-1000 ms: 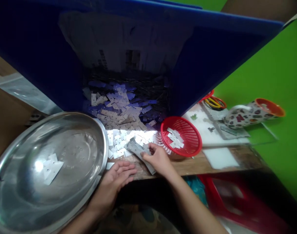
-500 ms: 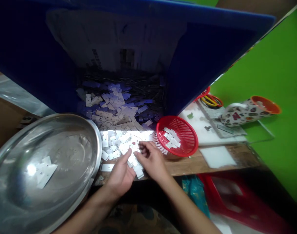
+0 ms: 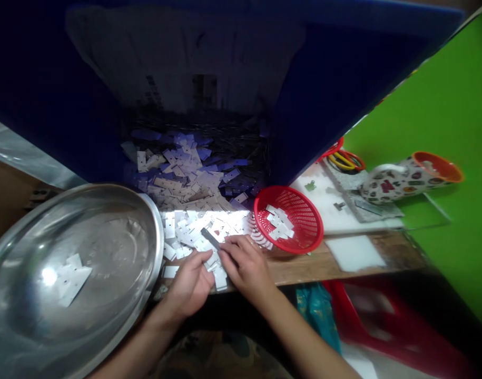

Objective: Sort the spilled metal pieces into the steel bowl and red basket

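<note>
A heap of small white plates [image 3: 193,210] spills from under a blue cover onto the wooden table's front edge. My left hand [image 3: 189,284] and my right hand [image 3: 244,266] meet at the near end of the heap, fingers curled together around a short stack of white plates [image 3: 215,266]. A dark flat piece [image 3: 209,238] sticks up between my fingertips. A big steel bowl [image 3: 118,210] with a few white plates in it sits at my left. A red basket [image 3: 304,231] holding several plates stands just right of my right hand.
A blue cover [image 3: 343,89] arches over the back of the table. On the right lie a white board [image 3: 355,252], a patterned mug [image 3: 406,176] on its side and coloured rings [image 3: 345,160]. A red plastic object [image 3: 383,326] sits below the table edge.
My left hand came up from the table edge to meet my right hand. The long grey stack that my right hand held is gone; both hands now pinch plates at the heap.
</note>
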`<state>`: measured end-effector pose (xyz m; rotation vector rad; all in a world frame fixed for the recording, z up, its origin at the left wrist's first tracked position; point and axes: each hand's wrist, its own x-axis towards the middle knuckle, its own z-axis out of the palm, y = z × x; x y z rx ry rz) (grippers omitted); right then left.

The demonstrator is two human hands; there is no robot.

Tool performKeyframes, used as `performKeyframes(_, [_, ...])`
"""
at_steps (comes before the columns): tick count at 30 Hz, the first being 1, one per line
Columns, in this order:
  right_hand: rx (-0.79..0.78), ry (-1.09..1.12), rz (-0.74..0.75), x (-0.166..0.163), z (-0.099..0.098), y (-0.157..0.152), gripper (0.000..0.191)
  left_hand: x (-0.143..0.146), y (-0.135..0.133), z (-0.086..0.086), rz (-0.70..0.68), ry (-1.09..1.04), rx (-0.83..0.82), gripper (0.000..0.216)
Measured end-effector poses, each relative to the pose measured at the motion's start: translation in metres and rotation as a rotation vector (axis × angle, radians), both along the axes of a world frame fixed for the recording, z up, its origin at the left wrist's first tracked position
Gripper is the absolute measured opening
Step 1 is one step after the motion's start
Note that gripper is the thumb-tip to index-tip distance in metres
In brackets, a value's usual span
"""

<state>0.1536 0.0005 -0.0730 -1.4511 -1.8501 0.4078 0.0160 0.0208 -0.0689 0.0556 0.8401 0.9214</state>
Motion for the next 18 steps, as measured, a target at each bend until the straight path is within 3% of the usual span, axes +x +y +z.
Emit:
performKeyframes(3, [-0.054, 0.234, -0.145, -0.001, 0.001, 0.003, 0.016, -0.001, -0.002, -0.002, -0.019, 0.032, 0.006, 0.049])
performKeyframes(6, [-0.358, 0.682, -0.315, 0.000, 0.003, 0.007, 0.020, -0.002, -0.004, -0.003, -0.057, 0.038, 0.022, 0.048])
performKeyframes(9, [-0.581, 1.025, -0.325, 0.002, 0.006, 0.008, 0.024, -0.003, -0.004, -0.005, -0.089, 0.025, 0.085, 0.047])
performKeyframes(12, [-0.608, 1.146, -0.306, 0.003, 0.009, 0.005, 0.025, -0.004, -0.004, -0.006, -0.109, 0.005, 0.122, 0.048])
performKeyframes(18, [-0.617, 1.172, -0.297, 0.006, 0.012, 0.002, 0.025, -0.005, -0.005, -0.008, -0.148, -0.020, 0.138, 0.047])
